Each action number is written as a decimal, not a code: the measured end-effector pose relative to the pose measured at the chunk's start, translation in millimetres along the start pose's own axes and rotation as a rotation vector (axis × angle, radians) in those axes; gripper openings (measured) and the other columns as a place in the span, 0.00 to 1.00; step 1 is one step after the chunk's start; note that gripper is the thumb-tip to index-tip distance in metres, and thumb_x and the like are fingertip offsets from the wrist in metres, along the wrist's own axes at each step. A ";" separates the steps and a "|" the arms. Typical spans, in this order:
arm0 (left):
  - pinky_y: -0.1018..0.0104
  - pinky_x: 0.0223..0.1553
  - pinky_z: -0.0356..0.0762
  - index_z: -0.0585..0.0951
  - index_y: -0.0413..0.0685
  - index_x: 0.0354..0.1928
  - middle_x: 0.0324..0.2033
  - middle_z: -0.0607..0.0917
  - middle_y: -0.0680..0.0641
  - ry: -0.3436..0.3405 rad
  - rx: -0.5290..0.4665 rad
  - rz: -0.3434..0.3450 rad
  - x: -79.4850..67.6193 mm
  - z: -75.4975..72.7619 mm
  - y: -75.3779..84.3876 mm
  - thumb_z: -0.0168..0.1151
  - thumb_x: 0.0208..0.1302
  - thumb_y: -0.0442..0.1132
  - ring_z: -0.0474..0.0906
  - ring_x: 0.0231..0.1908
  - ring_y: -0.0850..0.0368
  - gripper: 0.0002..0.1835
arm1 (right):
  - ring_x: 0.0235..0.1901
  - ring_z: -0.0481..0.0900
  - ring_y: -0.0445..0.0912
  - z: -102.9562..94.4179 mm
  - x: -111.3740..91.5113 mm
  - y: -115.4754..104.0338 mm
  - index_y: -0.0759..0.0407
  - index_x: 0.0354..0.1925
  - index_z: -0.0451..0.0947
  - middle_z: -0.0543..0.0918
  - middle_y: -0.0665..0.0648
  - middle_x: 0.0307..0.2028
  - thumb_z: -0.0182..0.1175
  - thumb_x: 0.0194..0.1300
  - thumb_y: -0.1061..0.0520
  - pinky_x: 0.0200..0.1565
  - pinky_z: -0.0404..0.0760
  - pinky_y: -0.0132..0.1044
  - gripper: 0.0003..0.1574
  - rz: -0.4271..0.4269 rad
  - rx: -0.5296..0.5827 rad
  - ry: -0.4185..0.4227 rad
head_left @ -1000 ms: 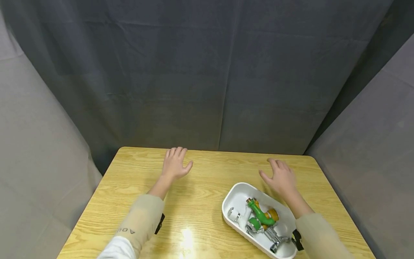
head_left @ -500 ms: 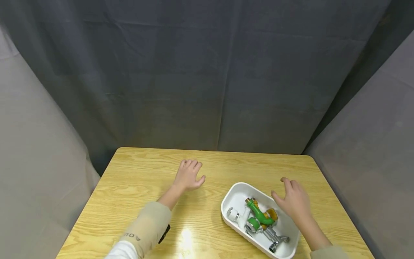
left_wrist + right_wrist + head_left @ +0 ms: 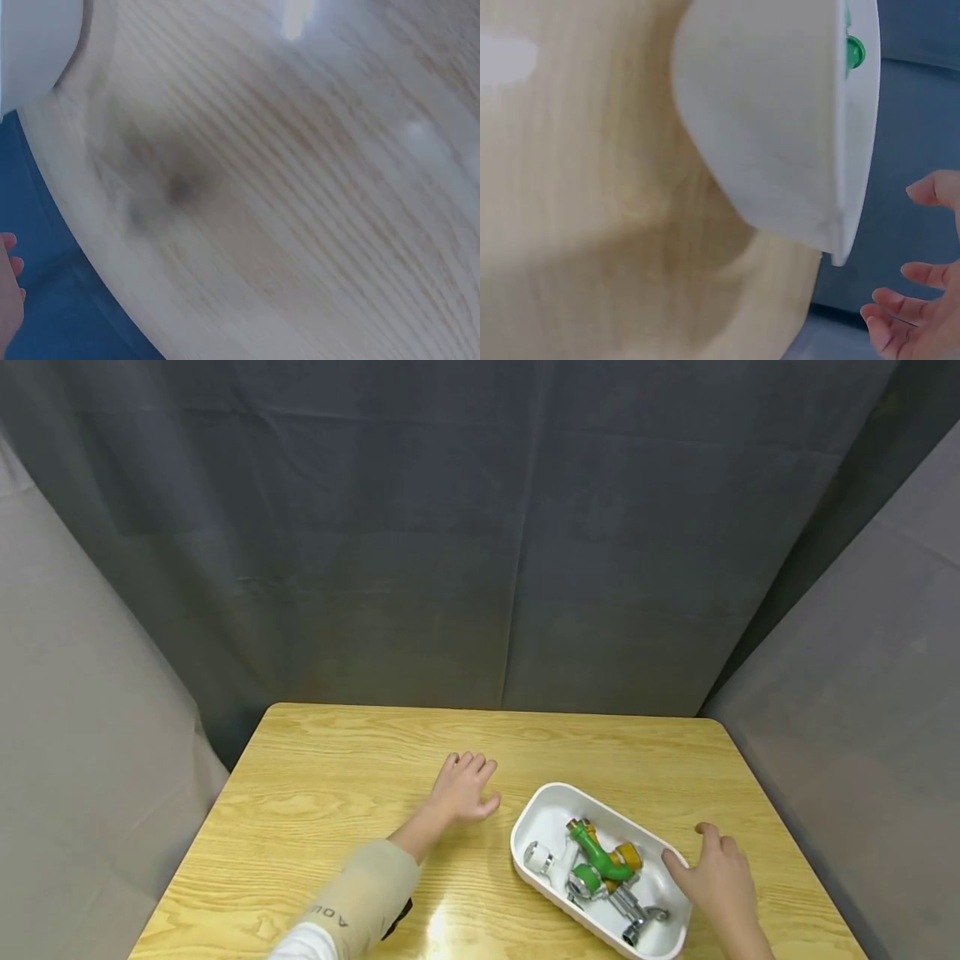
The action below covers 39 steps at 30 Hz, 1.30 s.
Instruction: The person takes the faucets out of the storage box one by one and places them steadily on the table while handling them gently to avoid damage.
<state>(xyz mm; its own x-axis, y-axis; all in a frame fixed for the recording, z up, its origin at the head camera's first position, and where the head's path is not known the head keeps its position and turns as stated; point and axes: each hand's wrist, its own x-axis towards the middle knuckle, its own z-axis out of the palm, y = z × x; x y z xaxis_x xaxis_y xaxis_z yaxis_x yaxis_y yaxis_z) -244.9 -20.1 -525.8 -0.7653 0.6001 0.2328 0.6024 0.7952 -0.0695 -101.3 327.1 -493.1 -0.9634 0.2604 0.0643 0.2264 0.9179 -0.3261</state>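
Note:
A white oblong tub (image 3: 558,787) stands on the right half of the table. Tap-like fittings lie heaped in it: a green one (image 3: 596,855) on top, an orange one (image 3: 628,857), a white one (image 3: 537,858) and chrome pieces (image 3: 633,917). My left hand (image 3: 461,789) hovers left of the tub, fingers spread, holding nothing; only its fingertips show in the left wrist view. Just past the tub's right end is my right hand (image 3: 720,881), thumb apart from the fingers and nothing in its grasp. The right wrist view shows a gap between that hand (image 3: 922,315) and the tub's wall (image 3: 765,105).
The wooden table (image 3: 337,735) has rounded back corners. A dark grey curtain (image 3: 375,568) hangs behind it, and light grey cloth walls (image 3: 82,735) flank both sides.
My left hand has moved right and nearer to me, towards the tub. My right hand has come from behind the tub to its right end. The tub and its contents have stayed put.

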 end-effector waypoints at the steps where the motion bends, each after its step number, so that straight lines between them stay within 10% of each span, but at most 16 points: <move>1: 0.55 0.53 0.64 0.70 0.52 0.57 0.47 0.75 0.51 -0.007 -0.002 0.003 -0.1 1.7 2.4 0.46 0.58 0.61 0.70 0.48 0.54 0.30 | 0.37 0.69 0.75 2.4 -2.8 2.0 0.76 0.52 0.62 0.68 0.83 0.41 0.61 0.52 0.44 0.39 0.69 0.62 0.43 0.013 0.005 0.001; 16: 0.54 0.56 0.62 0.68 0.54 0.60 0.52 0.74 0.51 -0.111 -0.049 -0.011 -0.9 23.7 37.0 0.41 0.60 0.63 0.67 0.53 0.54 0.31 | 0.34 0.73 0.68 35.7 -35.4 11.7 0.77 0.49 0.59 0.67 0.79 0.39 0.61 0.50 0.39 0.33 0.75 0.54 0.47 0.288 0.011 -0.147; 39: 0.55 0.53 0.66 0.71 0.56 0.60 0.51 0.77 0.52 -0.219 -0.089 -0.013 6.2 31.3 61.8 0.47 0.58 0.58 0.70 0.52 0.55 0.28 | 0.24 0.75 0.58 54.3 -56.6 9.0 0.74 0.44 0.56 0.67 0.71 0.29 0.57 0.54 0.46 0.22 0.71 0.45 0.36 0.360 0.010 -0.164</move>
<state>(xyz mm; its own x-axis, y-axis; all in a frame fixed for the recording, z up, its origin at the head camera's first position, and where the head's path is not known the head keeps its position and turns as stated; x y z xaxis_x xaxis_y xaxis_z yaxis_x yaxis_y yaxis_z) -219.5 35.5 -559.0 -0.7983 0.6021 0.0161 0.6023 0.7980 0.0202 -52.5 304.3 -550.9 -0.8330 0.5132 -0.2067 0.5533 0.7733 -0.3096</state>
